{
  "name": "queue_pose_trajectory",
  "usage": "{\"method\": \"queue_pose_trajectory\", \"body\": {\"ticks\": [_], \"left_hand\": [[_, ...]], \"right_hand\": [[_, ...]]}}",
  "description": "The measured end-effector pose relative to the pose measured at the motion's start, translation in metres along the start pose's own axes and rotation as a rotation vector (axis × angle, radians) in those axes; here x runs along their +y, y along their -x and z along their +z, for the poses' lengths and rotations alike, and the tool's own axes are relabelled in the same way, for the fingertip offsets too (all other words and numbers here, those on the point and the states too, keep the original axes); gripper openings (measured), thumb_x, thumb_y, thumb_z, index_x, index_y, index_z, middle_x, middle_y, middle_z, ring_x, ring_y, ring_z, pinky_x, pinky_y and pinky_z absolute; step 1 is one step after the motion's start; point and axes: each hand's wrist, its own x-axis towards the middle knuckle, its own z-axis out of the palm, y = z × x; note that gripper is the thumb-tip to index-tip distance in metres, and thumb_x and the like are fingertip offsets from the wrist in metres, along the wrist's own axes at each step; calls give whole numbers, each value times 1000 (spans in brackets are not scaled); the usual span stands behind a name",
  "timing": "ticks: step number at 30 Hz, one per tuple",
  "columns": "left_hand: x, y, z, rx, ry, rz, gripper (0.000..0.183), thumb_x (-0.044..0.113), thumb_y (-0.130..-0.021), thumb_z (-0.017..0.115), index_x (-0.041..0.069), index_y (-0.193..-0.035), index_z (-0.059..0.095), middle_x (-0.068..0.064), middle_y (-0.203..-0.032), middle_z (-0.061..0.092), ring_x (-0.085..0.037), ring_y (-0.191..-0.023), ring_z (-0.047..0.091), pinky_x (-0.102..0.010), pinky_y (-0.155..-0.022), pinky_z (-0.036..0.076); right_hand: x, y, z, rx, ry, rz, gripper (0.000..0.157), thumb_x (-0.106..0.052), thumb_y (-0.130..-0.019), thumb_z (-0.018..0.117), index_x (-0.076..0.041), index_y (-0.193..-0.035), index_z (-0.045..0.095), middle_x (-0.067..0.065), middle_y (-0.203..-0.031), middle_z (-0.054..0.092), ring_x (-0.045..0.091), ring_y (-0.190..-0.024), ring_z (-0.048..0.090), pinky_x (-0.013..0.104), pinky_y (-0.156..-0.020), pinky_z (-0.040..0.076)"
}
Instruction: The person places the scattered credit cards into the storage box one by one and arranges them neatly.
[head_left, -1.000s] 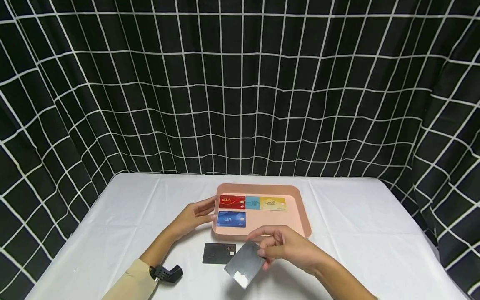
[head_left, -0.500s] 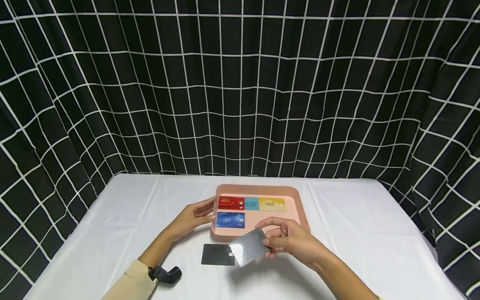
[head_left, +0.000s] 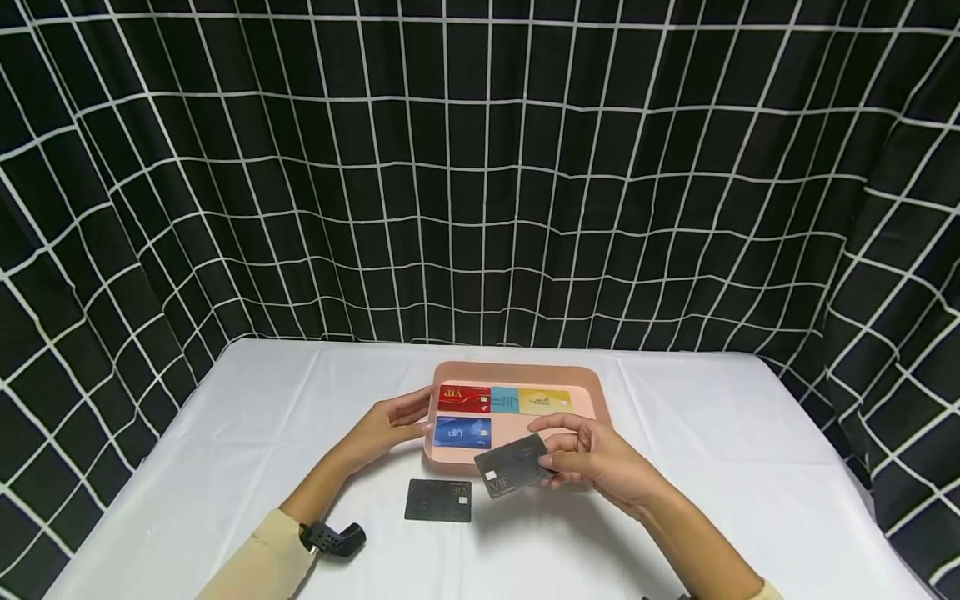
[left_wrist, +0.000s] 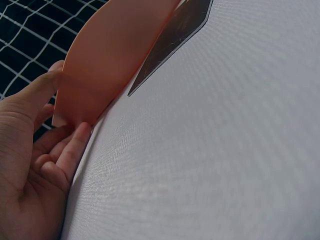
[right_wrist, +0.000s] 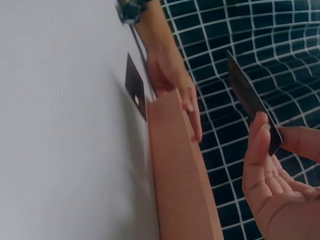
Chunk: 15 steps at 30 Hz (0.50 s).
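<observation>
My right hand (head_left: 600, 462) pinches a dark grey VIP card (head_left: 508, 468) between thumb and fingers, tilted in the air over the tray's near edge. In the right wrist view the raised card (right_wrist: 250, 92) appears nearly edge-on. My left hand (head_left: 382, 433) holds the left side of a pink tray (head_left: 596, 383), with fingertips at its rim and wall in the left wrist view. Inside the tray lie a red card (head_left: 463, 400), a light blue card (head_left: 505, 400), a yellow card (head_left: 545, 402) and, below the red one, a blue card (head_left: 462, 432).
Another black VIP card (head_left: 438, 501) lies on the white tablecloth (head_left: 225, 450) in front of the tray. A black device (head_left: 333, 540) is strapped to the left wrist. Behind the table hangs a black curtain (head_left: 480, 192) with a white grid.
My right hand has lifted the card up and rightward and turned it, so its printed VIP face now shows instead of the shiny grey side. The left hand stays at the tray.
</observation>
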Motion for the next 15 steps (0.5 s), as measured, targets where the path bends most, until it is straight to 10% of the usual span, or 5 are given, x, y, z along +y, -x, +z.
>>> {"method": "queue_pose_trajectory", "body": {"ticks": [15], "left_hand": [[1,0,1,15,-22,-13,68,21,-96,73,11,-156,41,-8,-159,41,-28,-143,44,-38,-111,43]], "right_hand": [[-9,-13,-17,123,95,-4,52,2,-91,70,14,-138,49,5,-93,71,9,-82,67,23,-71,59]]}}
